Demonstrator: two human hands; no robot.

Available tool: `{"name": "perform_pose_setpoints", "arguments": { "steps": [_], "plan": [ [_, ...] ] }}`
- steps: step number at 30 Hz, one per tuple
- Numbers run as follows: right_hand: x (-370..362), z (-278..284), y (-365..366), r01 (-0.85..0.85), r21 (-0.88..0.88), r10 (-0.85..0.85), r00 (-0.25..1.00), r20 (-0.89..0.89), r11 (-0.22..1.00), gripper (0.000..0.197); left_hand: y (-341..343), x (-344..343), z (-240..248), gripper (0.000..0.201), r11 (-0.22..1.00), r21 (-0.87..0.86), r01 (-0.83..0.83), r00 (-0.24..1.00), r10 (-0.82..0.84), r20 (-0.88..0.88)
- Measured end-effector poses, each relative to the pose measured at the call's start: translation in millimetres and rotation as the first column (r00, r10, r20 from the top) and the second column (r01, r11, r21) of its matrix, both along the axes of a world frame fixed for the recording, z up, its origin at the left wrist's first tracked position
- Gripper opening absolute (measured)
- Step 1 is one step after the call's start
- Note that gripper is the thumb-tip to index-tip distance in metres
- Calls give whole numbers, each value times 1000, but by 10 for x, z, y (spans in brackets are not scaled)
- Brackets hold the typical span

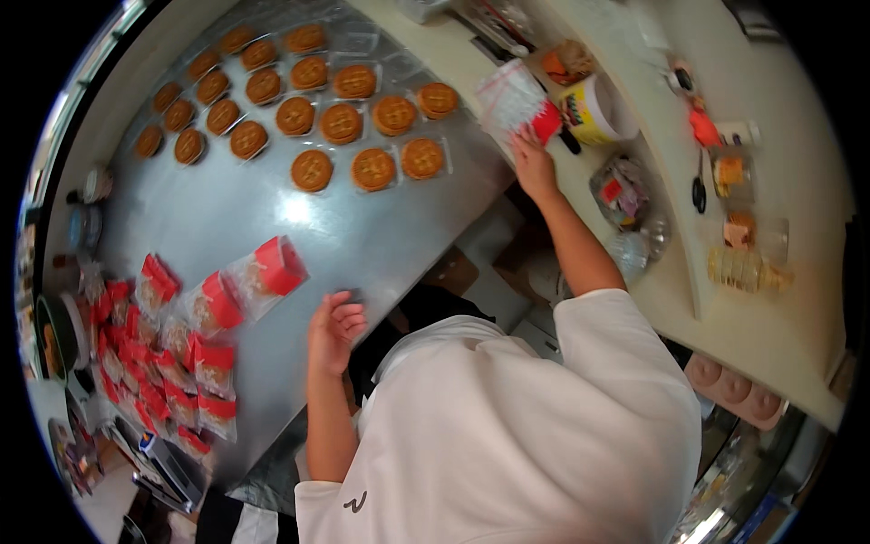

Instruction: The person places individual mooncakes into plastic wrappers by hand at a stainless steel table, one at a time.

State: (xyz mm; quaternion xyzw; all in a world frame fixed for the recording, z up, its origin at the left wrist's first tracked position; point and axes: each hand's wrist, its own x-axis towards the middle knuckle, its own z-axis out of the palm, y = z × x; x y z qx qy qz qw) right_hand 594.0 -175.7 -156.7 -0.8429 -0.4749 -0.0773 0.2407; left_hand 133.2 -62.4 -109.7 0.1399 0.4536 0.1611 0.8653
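My right hand [535, 165] reaches to the shelf at the right, its fingertips closed on the lower edge of a flat red-and-white plastic bag [517, 98] in a pile. My left hand [337, 326] hovers by the metal table's near edge, fingers loosely bent and apart, holding nothing. Left of it, two bagged mooncakes [268, 272] in clear and red wrapping lie closest. Beyond them a heap of similar packed mooncakes [172, 363] covers the left of the table. Several unwrapped round brown mooncakes [340, 123] sit in clear plastic trays in rows on the far side.
Bare metal tabletop [245, 201] lies between the two groups. The shelf holds a yellow-and-white tub [594, 111], a clear container of small packets [622, 190], black scissors [699, 186] and a bottle of yellow liquid [743, 269]. A green bowl [56, 335] stands at the far left.
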Motion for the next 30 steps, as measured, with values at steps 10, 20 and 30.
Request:
{"name": "perform_pose_setpoints", "arguments": {
  "steps": [10,20,30],
  "plan": [
    [-119,1013,516,239,163,-226,970,-91,957,21,201,-254,422,26,923,378,78,997,-66,-45],
    [-4153,1335,2520,-909,151,616,135,-776,388,48,1031,-1036,549,36,696,243,-676,729,680,82],
    [-3859,105,5905,-548,-396,640,755,144,736,85,1255,-2081,560,30,499,362,-787,521,853,-44]
  ]
}}
